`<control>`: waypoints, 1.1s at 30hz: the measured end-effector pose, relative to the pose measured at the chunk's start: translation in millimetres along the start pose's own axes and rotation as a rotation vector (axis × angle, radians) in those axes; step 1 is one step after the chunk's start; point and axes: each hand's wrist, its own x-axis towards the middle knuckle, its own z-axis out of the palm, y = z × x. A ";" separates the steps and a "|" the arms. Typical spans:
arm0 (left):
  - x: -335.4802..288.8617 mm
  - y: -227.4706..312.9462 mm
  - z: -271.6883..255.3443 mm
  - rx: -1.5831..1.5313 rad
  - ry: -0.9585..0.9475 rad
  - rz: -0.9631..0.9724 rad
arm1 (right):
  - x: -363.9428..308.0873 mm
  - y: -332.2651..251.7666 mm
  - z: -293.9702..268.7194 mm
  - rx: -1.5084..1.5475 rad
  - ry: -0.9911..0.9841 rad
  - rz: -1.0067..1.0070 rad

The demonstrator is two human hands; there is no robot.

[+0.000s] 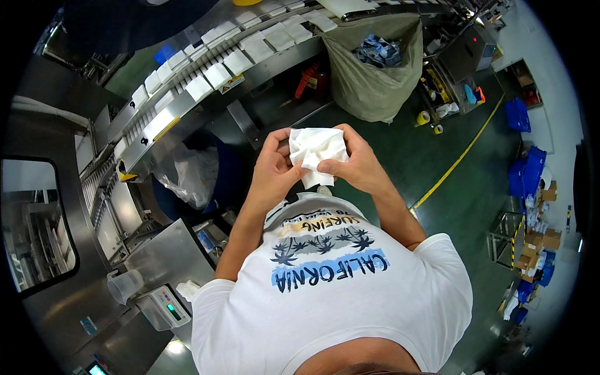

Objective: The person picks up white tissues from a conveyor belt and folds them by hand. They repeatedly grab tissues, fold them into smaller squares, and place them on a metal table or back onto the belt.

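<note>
1. White T-shirt (331, 306), printed, worn — nearest the camera.
2. White sheet (317, 142), creased, quantity 1: between 2 hands, beyond the shirt's lower edge.
3. Left hand (273, 164): half-curled, thumb pinching the sheet's left side.
4. Right hand (360, 165): half-curled, thumb laid across the sheet's face.
5. Handling — light, even tension from both thumbs should limit bunching.

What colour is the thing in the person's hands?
The crumpled sheet is plain white; it shows best in the head view.
</note>
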 end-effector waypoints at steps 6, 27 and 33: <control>0.2 -6.1 -4.5 -0.176 -0.049 -0.057 | -2.5 6.5 -3.6 0.172 0.022 0.112; 9.6 -4.5 14.3 -0.106 -0.106 -0.138 | -8.4 7.3 -9.2 0.001 0.128 0.116; 13.8 -12.1 -1.6 -0.132 -0.038 -0.052 | -4.3 -0.8 4.6 -0.254 0.246 -0.116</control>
